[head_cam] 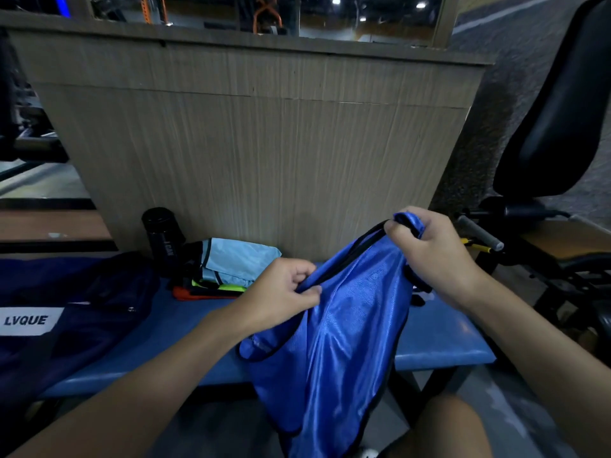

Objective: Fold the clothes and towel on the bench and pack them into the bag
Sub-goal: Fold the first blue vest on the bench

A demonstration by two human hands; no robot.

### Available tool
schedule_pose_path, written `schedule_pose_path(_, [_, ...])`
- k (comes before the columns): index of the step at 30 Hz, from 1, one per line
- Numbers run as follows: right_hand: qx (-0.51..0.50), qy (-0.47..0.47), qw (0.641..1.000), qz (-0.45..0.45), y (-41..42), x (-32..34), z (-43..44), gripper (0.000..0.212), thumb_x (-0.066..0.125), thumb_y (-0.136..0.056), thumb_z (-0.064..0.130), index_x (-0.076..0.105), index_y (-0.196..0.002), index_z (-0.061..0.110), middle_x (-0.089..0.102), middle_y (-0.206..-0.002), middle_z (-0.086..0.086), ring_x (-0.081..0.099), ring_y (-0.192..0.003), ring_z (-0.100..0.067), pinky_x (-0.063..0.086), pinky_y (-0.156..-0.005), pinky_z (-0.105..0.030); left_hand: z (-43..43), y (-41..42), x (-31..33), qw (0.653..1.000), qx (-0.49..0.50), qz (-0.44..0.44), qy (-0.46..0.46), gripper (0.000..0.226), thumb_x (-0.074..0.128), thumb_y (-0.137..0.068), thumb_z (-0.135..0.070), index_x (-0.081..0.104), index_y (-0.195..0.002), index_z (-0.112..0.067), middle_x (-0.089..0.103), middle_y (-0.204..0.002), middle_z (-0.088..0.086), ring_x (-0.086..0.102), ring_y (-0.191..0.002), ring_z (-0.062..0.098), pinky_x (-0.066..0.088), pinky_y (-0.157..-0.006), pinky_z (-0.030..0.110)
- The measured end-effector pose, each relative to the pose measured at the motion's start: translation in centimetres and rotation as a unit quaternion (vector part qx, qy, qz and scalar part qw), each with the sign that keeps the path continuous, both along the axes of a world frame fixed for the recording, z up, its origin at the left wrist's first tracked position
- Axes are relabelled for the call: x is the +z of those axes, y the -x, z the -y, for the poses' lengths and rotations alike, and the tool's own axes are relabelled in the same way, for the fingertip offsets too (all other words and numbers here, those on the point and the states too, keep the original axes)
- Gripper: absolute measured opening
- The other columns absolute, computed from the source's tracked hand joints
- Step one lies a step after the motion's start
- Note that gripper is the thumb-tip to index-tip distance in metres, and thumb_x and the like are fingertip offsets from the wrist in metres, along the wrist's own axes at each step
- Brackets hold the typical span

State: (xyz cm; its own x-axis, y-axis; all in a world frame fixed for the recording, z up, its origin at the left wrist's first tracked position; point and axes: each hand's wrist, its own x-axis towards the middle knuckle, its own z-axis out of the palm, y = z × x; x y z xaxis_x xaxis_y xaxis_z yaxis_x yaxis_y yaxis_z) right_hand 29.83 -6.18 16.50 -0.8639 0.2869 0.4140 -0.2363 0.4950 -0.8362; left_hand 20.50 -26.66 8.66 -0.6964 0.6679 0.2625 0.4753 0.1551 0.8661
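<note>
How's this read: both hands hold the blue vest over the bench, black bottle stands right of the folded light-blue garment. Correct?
Not quite. Head view: the black bottle stands left of the folded light-blue garment. The left hand and right hand do hold the blue vest over the bench.

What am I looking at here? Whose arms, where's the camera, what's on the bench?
No robot: these are a person's bare arms, filmed by one wide-angle camera worn on the head, looking down. The left hand pinches the black-trimmed edge of a shiny blue garment; the right hand grips its top corner. The garment hangs over the front of the blue bench. On the bench are a navy bag labelled LVQUE, a black bottle standing upright, and a pile of clothes with a light-blue piece on top.
</note>
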Motion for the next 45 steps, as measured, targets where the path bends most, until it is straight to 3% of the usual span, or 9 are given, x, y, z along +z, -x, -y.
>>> schedule_pose_path(4, [0.02,0.031,0.999,0.008,-0.2,-0.1,-0.3,0.02,0.077,-0.082,0.02,0.067,-0.09,0.005,0.063,-0.075,0.001,0.058,-0.07,-0.009,0.049,-0.069,-0.025,0.3,0.4,0.8,1.0,-0.002,-0.004,0.0,0.022,0.051,-0.094,-0.018,0.07,-0.099,-0.009,0.073,-0.095,0.017,0.07,-0.088,0.028,0.052,-0.087,0.057])
schedule_pose_path(6, [0.057,-0.007,0.997,0.047,-0.3,0.1,-0.1,0.044,0.081,-0.066,0.033,0.069,-0.106,0.021,0.07,-0.09,0.013,0.064,-0.084,0.004,0.047,-0.079,-0.011,0.2,0.6,1.5,1.0,-0.021,-0.017,0.007,0.032,0.044,-0.093,-0.03,0.066,-0.105,-0.01,0.068,-0.099,0.025,0.064,-0.089,0.025,0.05,-0.086,0.062])
schedule_pose_path(10, [0.087,-0.133,0.984,0.077,-0.3,0.2,0.7,0.055,0.082,-0.061,0.039,0.063,-0.113,0.037,0.066,-0.109,0.025,0.055,-0.106,0.019,0.035,-0.088,0.0,-0.3,0.9,2.8,0.996,-0.036,-0.07,0.035,0.021,0.04,-0.101,-0.011,0.051,-0.114,-0.023,0.063,-0.079,-0.003,0.055,-0.068,0.006,0.048,-0.068,0.031])
schedule_pose_path(14, [0.137,-0.102,0.983,0.072,-0.1,-0.1,1.3,0.005,0.077,-0.081,0.013,0.073,-0.084,0.01,0.069,-0.07,0.01,0.059,-0.066,0.005,0.043,-0.066,-0.01,-0.4,1.1,3.0,0.992,-0.04,-0.103,0.058,0.01,0.04,-0.103,-0.014,0.043,-0.101,-0.024,0.048,-0.068,-0.001,0.041,-0.061,0.008,0.039,-0.06,0.03])
schedule_pose_path(20, [-0.007,0.0,1.0,-0.005,0.0,0.0,0.2,0.042,0.061,-0.096,0.019,0.043,-0.075,-0.013,0.037,-0.062,-0.008,0.034,-0.054,-0.018,0.027,-0.049,-0.028,0.7,1.7,1.6,0.995,-0.019,-0.087,0.038,0.031,0.048,-0.092,0.001,0.06,-0.096,-0.028,0.074,-0.089,-0.003,0.067,-0.082,0.03,0.051,-0.073,0.04])
schedule_pose_path(27, [-0.092,0.101,0.989,-0.053,0.1,-0.4,-1.2,0.04,0.059,-0.094,0.014,0.036,-0.061,0.013,0.026,-0.06,-0.004,0.024,-0.053,-0.018,0.021,-0.052,-0.033,1.9,2.9,-0.8,0.996,0.009,-0.041,0.076,0.024,0.05,-0.087,-0.004,0.069,-0.089,-0.018,0.07,-0.081,0.004,0.064,-0.071,0.018,0.05,-0.067,0.04])
schedule_pose_path(33, [-0.146,0.124,0.979,-0.069,0.2,-0.9,-2.4,0.029,0.058,-0.091,0.009,0.043,-0.067,0.005,0.028,-0.061,-0.005,0.026,-0.054,-0.019,0.022,-0.051,-0.031,3.2,4.2,-1.2,0.995,0.019,-0.048,0.09,0.008,0.059,-0.089,-0.023,0.066,-0.086,-0.022,0.067,-0.081,0.003,0.064,-0.075,0.023,0.052,-0.073,0.044])
schedule_pose_path(39, [-0.059,-0.004,0.997,0.044,1.1,-2.6,-2.9,0.026,0.08,-0.079,0.025,0.061,-0.085,0.009,0.06,-0.075,0.002,0.055,-0.067,-0.004,0.045,-0.066,-0.02,2.8,3.9,1.4,0.989,0.042,-0.111,0.092,0.013,0.069,-0.092,-0.015,0.068,-0.093,-0.028,0.071,-0.093,-0.011,0.065,-0.09,0.003,0.05,-0.085,0.023])
schedule_pose_path(45, [0.114,-0.067,0.977,0.165,0.7,-3.3,0.2,0.056,0.081,-0.059,0.041,0.069,-0.108,0.016,0.072,-0.102,0.006,0.063,-0.093,0.008,0.043,-0.088,-0.011,0.9,1.4,5.1,0.988,-0.051,-0.114,0.088,0.024,0.073,-0.087,-0.006,0.067,-0.109,-0.017,0.069,-0.094,-0.015,0.065,-0.092,-0.002,0.048,-0.086,0.013])
